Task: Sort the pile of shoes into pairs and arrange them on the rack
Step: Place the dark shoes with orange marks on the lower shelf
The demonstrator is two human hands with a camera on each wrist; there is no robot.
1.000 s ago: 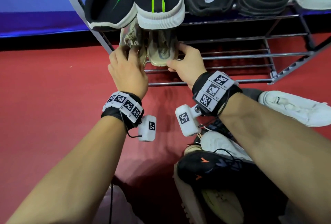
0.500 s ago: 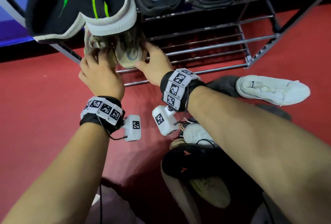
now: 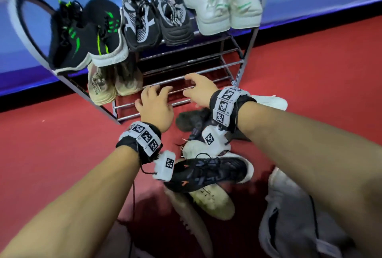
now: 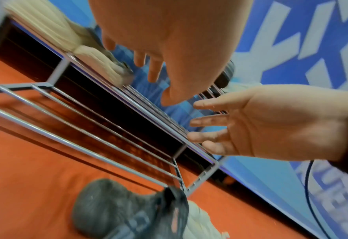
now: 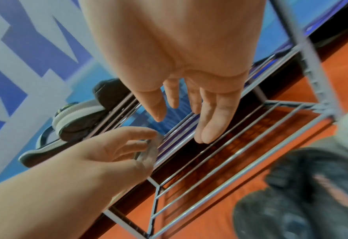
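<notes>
Beige pair (image 3: 112, 83): seated at the lower shelf's left end of the rack (image 3: 237, 62). Left hand (image 3: 156, 106) and right hand (image 3: 198, 90): fingers loose, holding nothing. Next step, judged: pick two matching shoes from the floor pile (image 3: 208, 172) and set them just beside the beige pair.

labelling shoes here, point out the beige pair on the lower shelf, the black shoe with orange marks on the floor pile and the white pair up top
beige pair (image 3: 112, 84): head view, left shoe's toe side.
black shoe with orange marks (image 3: 208, 173): head view, laced upper.
white pair (image 3: 222, 1): head view, between both uppers' laces.
</notes>
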